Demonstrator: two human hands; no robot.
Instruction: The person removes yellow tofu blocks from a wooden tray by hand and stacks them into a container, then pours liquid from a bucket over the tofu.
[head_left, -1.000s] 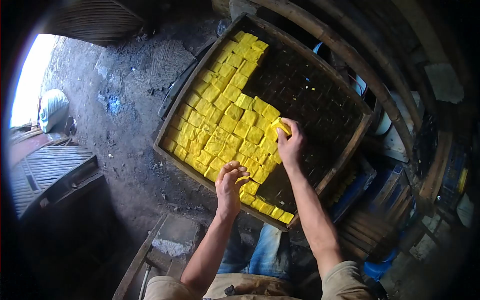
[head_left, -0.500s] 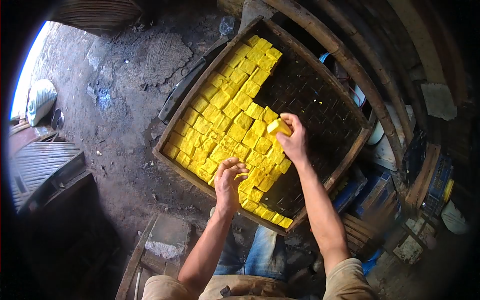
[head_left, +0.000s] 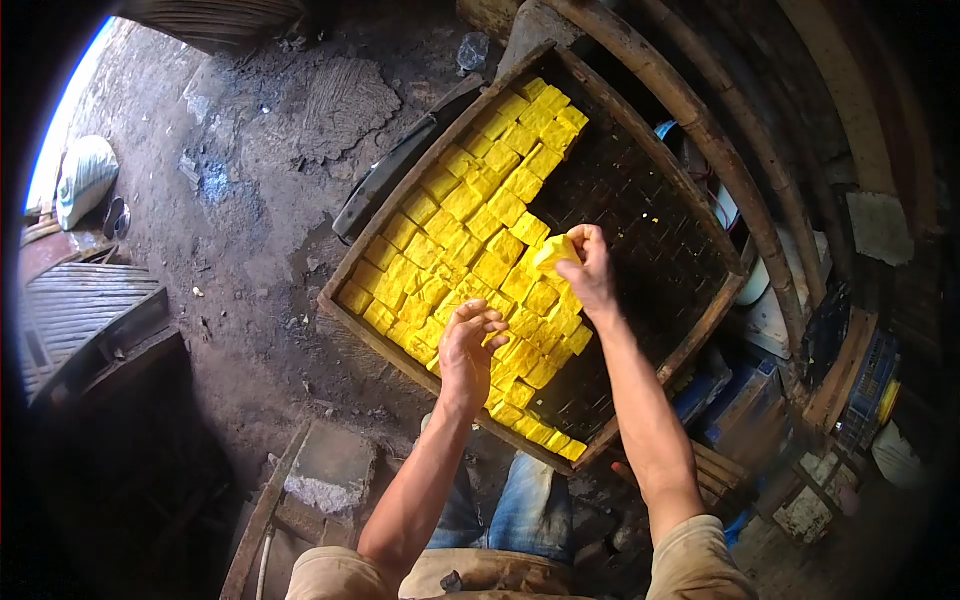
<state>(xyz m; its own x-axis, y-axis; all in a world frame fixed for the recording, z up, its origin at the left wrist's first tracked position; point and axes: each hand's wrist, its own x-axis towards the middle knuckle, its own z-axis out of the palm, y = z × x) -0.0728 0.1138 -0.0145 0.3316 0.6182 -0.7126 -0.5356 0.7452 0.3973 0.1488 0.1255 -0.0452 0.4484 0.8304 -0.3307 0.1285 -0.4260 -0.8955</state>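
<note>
Head view, right hand: the right hand [head_left: 592,268] grasps one yellow block [head_left: 553,254] between thumb and fingers, at the edge of the laid blocks; whether that block touches its neighbours cannot be told.
Left hand: the left hand [head_left: 467,345] is released, fingers loosely curled, palm turned toward the right arm, above the near side of the tray; contact with the blocks beneath cannot be told.
Yellow blocks: the other yellow blocks [head_left: 470,220] sit packed side by side in rows, covering the tray's left part and running along its near edge.
Tray: a wooden-rimmed tray [head_left: 700,335], set at a slant before the person; its dark woven base [head_left: 640,230] shows on the right, dotted with small pale crumbs.
Beyond the tray: curved bamboo poles [head_left: 700,120] along the far right side.
Ground: dark, rough floor [head_left: 260,250] to the left, with a pale sack [head_left: 87,180] near the bright edge.
Person: blue jeans [head_left: 530,505] below the tray, tan sleeves [head_left: 690,555] on both arms.
</note>
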